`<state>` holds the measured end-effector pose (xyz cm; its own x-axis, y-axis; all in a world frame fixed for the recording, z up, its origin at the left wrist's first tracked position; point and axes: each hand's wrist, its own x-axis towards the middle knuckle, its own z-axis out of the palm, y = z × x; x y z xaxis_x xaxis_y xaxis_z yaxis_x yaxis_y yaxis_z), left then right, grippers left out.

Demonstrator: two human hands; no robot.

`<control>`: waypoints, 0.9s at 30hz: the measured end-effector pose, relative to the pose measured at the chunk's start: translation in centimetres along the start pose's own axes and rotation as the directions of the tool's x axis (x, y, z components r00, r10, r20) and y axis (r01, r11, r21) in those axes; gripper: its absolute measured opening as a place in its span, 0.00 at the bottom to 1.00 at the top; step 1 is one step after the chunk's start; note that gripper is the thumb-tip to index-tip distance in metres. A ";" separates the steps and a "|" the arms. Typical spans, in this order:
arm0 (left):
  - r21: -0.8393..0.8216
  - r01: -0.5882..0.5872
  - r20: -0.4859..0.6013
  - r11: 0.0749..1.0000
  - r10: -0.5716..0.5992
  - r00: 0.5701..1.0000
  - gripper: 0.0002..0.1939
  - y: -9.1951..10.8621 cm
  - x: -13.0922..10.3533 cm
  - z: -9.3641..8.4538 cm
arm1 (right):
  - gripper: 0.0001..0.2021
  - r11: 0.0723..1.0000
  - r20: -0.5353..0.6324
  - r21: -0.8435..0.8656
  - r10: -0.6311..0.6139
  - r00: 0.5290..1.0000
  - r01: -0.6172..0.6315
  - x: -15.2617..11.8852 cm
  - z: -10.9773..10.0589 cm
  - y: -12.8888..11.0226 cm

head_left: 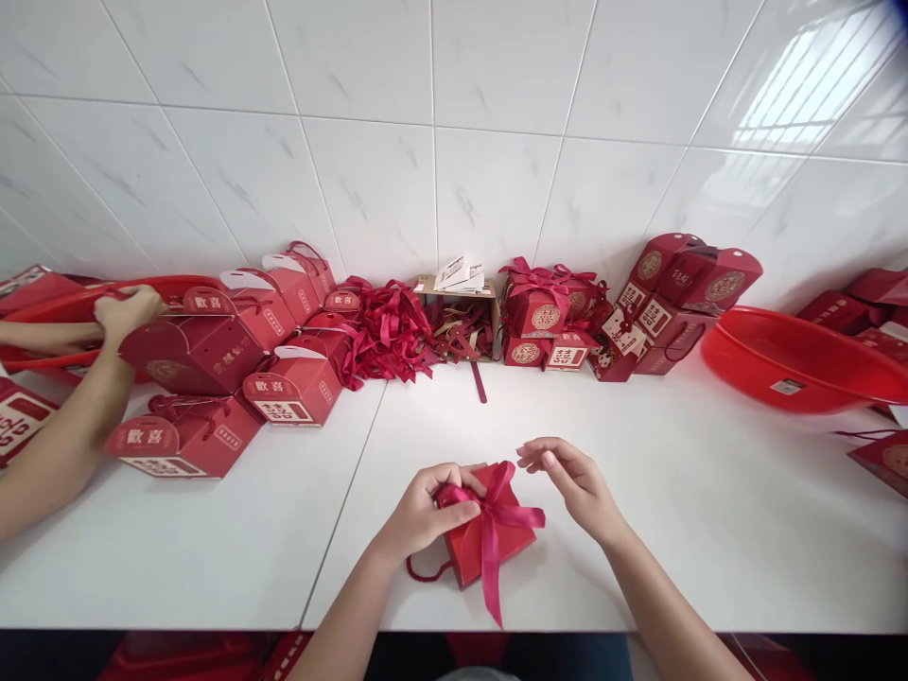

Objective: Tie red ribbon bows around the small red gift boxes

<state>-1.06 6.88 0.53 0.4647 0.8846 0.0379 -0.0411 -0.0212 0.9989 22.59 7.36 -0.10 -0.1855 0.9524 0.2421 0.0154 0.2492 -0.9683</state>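
Observation:
A small red box [511, 541] lies on the white table near its front edge, with a magenta ribbon bow [500, 513] on top and a dark red cord handle [429, 575] at its lower left. My left hand [434, 511] grips the box's left side, its thumb and fingers closing on a loop of the ribbon. To the right of the box, my right hand [567, 480] is raised with its fingers apart, touching nothing.
Stacked red boxes [205, 350], a ribbon pile [390, 331], a carton of ribbons [464, 326] and bowed boxes [546, 317] line the tiled wall. Red basins [801, 359] stand at both sides. Another person's arms [78, 416] reach in at left.

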 end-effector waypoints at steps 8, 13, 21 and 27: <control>-0.183 -0.012 -0.258 0.983 -0.036 0.966 0.24 -1.3 -0.1 1.0 | 0.49 0.963 0.269 -0.268 0.113 0.956 -0.039 -5.9 -1.2 2.6; -0.266 -0.008 -0.445 0.964 -0.116 0.888 0.25 -2.0 0.0 2.5 | 0.62 0.969 -0.050 -0.217 0.114 0.992 -0.122 -10.0 4.4 5.1; -0.164 -0.062 -0.479 0.985 -0.025 0.877 0.22 -2.2 -0.4 3.0 | 0.47 0.965 -0.383 -0.258 -0.064 0.921 -0.040 -8.9 5.6 7.0; 0.408 0.154 -0.595 0.900 0.134 0.793 0.19 -4.9 -4.6 -2.2 | 0.41 0.955 -0.703 -0.291 -0.174 0.689 -0.055 1.2 -5.1 3.3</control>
<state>-5.00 3.93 -4.56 -0.1632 0.9754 0.1482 0.3948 -0.0731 0.9159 27.41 10.22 -2.74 0.5603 0.7367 0.3787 0.3107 0.2369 -0.9205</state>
